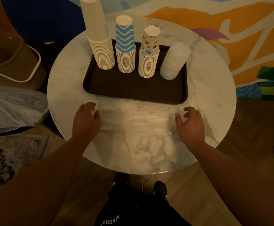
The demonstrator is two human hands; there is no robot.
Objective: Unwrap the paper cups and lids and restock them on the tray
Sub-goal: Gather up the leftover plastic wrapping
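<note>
A dark brown tray (133, 97) sits on the far half of a round marble table (214, 95). On it stand a tall stack of plain white cups (100, 46), a blue chevron stack (125, 51), a cartoon-printed stack (148, 56) and a stack of clear lids (173, 61). A sheet of clear plastic wrap (138, 118) lies stretched on the table in front of the tray. My left hand (85, 118) holds its left end with curled fingers. My right hand (191, 123) grips its right end between thumb and fingers.
A woven basket (14, 62) stands on the floor at the left. Crumpled clear plastic (14, 105) lies on a low dark surface beside the table. A patterned rug (10, 157) is at the lower left. My shoes show under the table's near edge.
</note>
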